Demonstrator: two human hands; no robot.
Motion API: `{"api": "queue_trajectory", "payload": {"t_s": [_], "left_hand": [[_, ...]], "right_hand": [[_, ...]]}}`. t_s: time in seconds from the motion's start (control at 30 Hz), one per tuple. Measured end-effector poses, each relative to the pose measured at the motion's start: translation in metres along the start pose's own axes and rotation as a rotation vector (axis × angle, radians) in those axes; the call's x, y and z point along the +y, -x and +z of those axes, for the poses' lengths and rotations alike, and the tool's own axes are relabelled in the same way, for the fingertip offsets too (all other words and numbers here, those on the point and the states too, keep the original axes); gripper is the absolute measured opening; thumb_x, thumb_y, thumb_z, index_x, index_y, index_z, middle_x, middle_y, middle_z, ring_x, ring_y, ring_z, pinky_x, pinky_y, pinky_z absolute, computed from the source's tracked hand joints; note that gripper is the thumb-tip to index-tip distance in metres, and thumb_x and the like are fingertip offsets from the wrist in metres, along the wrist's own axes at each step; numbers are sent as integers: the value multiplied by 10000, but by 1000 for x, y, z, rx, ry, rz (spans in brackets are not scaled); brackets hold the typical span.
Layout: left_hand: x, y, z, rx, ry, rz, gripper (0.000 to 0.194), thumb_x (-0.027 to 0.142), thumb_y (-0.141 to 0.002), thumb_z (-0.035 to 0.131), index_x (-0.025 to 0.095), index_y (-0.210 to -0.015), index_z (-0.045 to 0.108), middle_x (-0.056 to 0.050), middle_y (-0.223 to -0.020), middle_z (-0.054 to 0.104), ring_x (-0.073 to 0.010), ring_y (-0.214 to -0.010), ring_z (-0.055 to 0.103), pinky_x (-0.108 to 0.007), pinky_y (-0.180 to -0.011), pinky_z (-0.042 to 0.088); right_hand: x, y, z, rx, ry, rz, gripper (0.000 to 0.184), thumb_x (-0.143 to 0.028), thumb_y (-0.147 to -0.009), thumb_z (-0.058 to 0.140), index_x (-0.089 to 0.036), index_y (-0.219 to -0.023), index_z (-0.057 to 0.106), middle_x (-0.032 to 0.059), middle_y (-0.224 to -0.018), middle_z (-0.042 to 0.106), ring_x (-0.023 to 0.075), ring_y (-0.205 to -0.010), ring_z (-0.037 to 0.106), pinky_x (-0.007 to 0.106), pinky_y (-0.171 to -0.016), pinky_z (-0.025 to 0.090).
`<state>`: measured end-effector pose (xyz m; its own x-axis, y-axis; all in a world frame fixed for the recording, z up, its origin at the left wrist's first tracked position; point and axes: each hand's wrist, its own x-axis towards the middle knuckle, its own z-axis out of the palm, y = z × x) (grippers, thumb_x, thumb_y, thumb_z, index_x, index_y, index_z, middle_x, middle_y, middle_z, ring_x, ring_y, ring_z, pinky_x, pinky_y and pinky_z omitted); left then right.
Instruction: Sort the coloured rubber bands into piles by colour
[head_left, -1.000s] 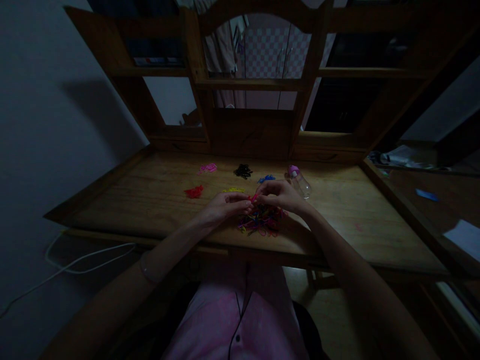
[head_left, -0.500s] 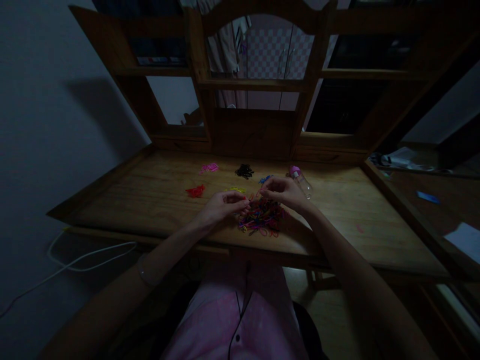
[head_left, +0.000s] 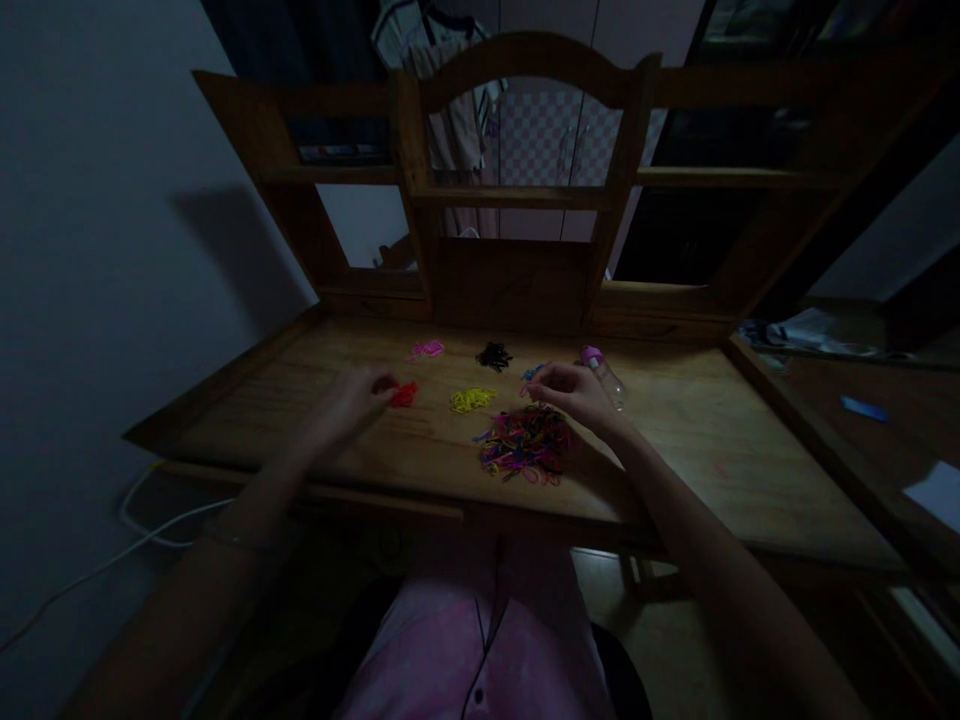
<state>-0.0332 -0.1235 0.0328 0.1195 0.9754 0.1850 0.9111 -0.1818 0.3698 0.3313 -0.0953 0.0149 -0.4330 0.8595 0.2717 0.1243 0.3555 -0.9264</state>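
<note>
My right hand (head_left: pixel 566 388) is closed in a pinch on a reddish rubber band (head_left: pixel 526 389), held above a mixed heap of coloured rubber bands (head_left: pixel 527 442). My left hand (head_left: pixel 360 392) reaches to the left, smeared by motion, its fingertips at the pile of red rubber bands (head_left: pixel 405 394). Whether it holds anything is too blurred to see. Between the hands lies a pile of yellow rubber bands (head_left: pixel 472 400). Farther back are a pink pile (head_left: pixel 427 349) and a black pile (head_left: pixel 494 356). Some blue bands (head_left: pixel 532 373) show just beyond my right fingertips.
A clear bottle (head_left: pixel 610 384) with a pink cap lies behind my right hand. A wooden shelf unit (head_left: pixel 510 200) rises along the back of the wooden desk (head_left: pixel 675 440). On the left a white cable (head_left: pixel 112 565) hangs by the wall. One reddish band (head_left: pixel 721 468) lies far right.
My left hand has moved from the mixed heap leftward to the red pile, uncovering the yellow pile. The right hand stays near the heap. The view has tilted up slightly.
</note>
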Motion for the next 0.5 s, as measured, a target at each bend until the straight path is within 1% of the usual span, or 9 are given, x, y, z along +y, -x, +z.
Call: {"api": "queue_trajectory", "payload": {"t_s": [0.1,0.2,0.27,0.33,0.4,0.43,0.47,0.5], "left_hand": [[-8,3,6,59,16,6,271,408,-809,586,180,-894,705,-66,-813,697,-203,-695,612,-293,-626,439],[-11,9,8,155,37,37,285,382,-831,567,172,-982,686,-74,-899,674,-192,-735,610,-302,-665,477],[-4,15,4,235,65,59,261,370,-846,552,178,-962,685,-65,-914,653,-179,-741,609,-299,-675,492],[15,26,-2,310,147,66,227,383,-842,575,195,-894,692,-49,-926,652,-172,-767,622,-290,-696,506],[41,48,-4,381,294,58,203,397,-826,615,212,-861,692,-30,-941,668,-178,-828,640,-292,-759,518],[54,65,-1,394,404,40,197,394,-828,625,212,-870,688,-27,-942,679,-182,-853,646,-294,-783,522],[64,88,4,369,516,14,186,380,-839,624,207,-876,682,-28,-930,686,-187,-869,651,-294,-791,526],[71,115,12,330,598,-13,180,367,-857,609,200,-860,678,-28,-898,689,-187,-861,654,-295,-787,531]], "right_hand": [[2,-2,0,10,1,-2,220,-394,-798,664,-180,-848,674,52,-840,680,146,-757,620,283,-710,504],[2,-19,6,-6,-10,0,223,-378,-791,663,-162,-847,681,41,-797,677,122,-695,610,250,-659,490],[2,-41,15,-45,-11,-6,218,-357,-783,663,-151,-850,685,37,-772,678,112,-664,610,234,-633,485],[1,-71,31,-70,30,-23,196,-324,-781,649,-143,-847,684,36,-755,683,107,-638,613,222,-609,483],[1,-105,52,-61,194,-16,181,-293,-795,618,-140,-854,695,32,-713,687,101,-599,610,203,-569,464],[1,-122,64,-34,313,-5,176,-277,-797,613,-143,-866,704,30,-709,692,99,-585,608,197,-557,453],[1,-137,76,-13,429,6,168,-264,-799,611,-152,-875,710,29,-733,704,101,-603,619,191,-566,450],[1,-150,89,1,469,15,153,-246,-783,632,-151,-866,718,38,-759,715,113,-641,635,193,-581,449]]}}
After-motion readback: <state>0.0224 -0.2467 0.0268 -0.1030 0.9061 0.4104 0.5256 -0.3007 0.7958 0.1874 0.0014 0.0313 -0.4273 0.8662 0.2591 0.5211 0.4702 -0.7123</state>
